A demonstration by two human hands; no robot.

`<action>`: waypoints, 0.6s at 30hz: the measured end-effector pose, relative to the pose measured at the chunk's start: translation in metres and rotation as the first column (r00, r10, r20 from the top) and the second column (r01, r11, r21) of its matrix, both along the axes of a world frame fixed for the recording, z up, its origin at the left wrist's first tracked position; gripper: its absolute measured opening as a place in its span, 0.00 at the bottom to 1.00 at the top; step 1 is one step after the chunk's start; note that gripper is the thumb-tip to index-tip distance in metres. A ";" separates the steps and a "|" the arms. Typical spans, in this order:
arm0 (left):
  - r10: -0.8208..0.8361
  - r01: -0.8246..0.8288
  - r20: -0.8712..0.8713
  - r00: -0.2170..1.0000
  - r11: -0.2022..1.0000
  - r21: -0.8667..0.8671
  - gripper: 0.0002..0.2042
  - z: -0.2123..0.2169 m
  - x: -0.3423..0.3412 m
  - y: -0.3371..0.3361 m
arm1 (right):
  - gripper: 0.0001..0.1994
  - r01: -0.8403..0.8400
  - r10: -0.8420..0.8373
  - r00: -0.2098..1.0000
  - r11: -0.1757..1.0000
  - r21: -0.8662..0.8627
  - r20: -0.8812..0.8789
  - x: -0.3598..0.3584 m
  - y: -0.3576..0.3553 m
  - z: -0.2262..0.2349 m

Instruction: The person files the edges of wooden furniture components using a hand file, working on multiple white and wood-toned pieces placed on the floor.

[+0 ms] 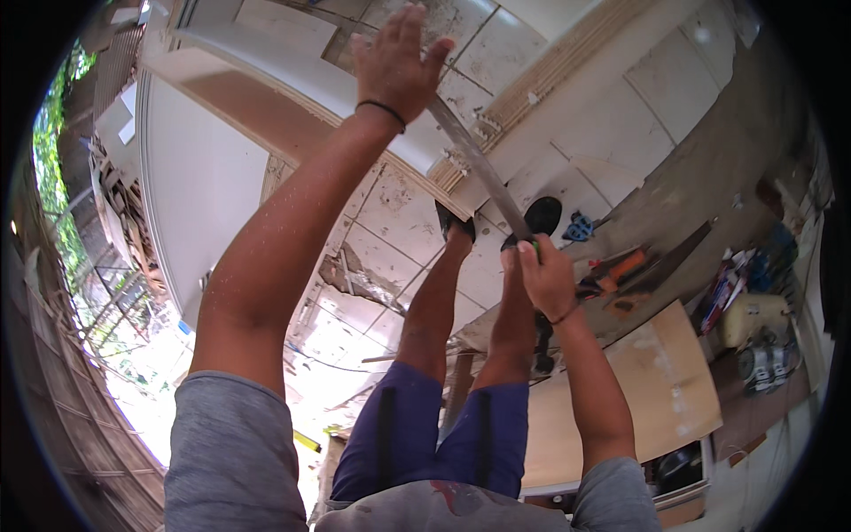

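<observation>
My right hand (pixel 548 282) is closed around the near end of a long, flat grey metal bar (pixel 483 167), where a bit of green shows by the thumb. The bar slants away to the upper left, over moulded frame pieces. At its far end is my left hand (pixel 394 71), fingers stretched out and thumb apart; whether the palm touches the bar I cannot tell. Below the bar, two long moulded frame pieces meet near a corner: one brown-edged piece (pixel 292 124) at the left and a cream grooved piece (pixel 532 89) at the right. White crumbs lie on them.
A large white panel (pixel 199 168) stands at the left. To the right, a handsaw (pixel 669 257) and an orange-and-black tool (pixel 618 269) lie on a brown sheet. A light wooden board (pixel 647 390) sits nearer. My feet stand on dirty white tiles (pixel 390 213), broken in places.
</observation>
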State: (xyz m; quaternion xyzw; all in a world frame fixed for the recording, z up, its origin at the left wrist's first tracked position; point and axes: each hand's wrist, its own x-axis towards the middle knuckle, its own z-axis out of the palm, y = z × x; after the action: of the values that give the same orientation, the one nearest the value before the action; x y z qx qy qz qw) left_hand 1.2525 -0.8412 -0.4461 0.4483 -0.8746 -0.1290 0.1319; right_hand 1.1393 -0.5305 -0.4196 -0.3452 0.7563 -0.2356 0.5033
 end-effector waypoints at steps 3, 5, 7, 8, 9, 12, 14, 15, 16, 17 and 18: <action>0.006 0.012 -0.152 0.988 0.993 0.114 0.31 0.029 0.003 0.020 | 0.12 -0.149 0.078 0.936 0.971 -0.185 -0.342 -0.056 0.016 0.017; 0.047 0.008 -0.236 0.971 0.973 0.230 0.34 0.049 0.019 0.051 | 0.12 -0.268 0.183 0.861 0.956 -0.117 -0.474 -0.103 0.002 0.048; 0.094 -0.029 -0.194 0.976 0.949 0.313 0.42 0.057 0.037 0.091 | 0.13 -0.420 0.340 0.756 0.907 -0.017 -0.560 -0.157 -0.012 0.071; 0.109 -0.047 -0.159 0.981 0.934 0.355 0.47 0.058 0.046 0.112 | 0.13 -0.491 0.422 0.687 0.870 0.050 -0.591 -0.176 -0.027 0.088; 0.135 -0.067 -0.167 0.977 0.929 0.363 0.47 0.062 0.054 0.132 | 0.14 -0.553 0.500 0.615 0.825 0.119 -0.610 -0.189 -0.044 0.106; 0.200 -0.161 -0.030 0.979 0.862 0.481 0.58 0.066 0.058 0.166 | 0.15 -0.739 0.645 0.418 0.651 0.173 -0.639 -0.212 -0.100 0.152; 0.218 -0.225 0.078 0.973 0.811 0.541 0.64 0.060 0.056 0.177 | 0.16 -0.826 0.682 0.311 0.538 0.167 -0.661 -0.216 -0.139 0.166; 0.236 -0.248 0.094 0.967 0.796 0.552 0.66 0.056 0.052 0.178 | 0.16 -0.890 0.692 0.214 0.430 0.155 -0.690 -0.219 -0.162 0.167; 0.256 -0.262 0.091 0.962 0.790 0.554 0.66 0.051 0.048 0.176 | 0.16 -0.897 0.697 0.198 0.412 0.158 -0.690 -0.221 -0.187 0.165; 0.258 -0.293 0.142 0.955 0.781 0.551 0.65 0.048 0.045 0.177 | 0.16 -0.934 0.741 0.123 0.311 0.175 -0.660 -0.220 -0.210 0.157; 0.262 -0.325 0.192 0.946 0.774 0.544 0.65 0.045 0.039 0.177 | 0.16 -0.961 0.774 0.043 0.205 0.186 -0.632 -0.220 -0.233 0.148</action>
State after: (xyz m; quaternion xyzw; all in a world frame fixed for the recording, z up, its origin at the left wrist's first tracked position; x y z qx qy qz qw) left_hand 1.2920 -0.6644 -0.4014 0.6041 -0.7210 -0.3377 -0.0356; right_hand 0.9194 -0.7637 -0.2719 -0.8568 0.4500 0.1422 0.2077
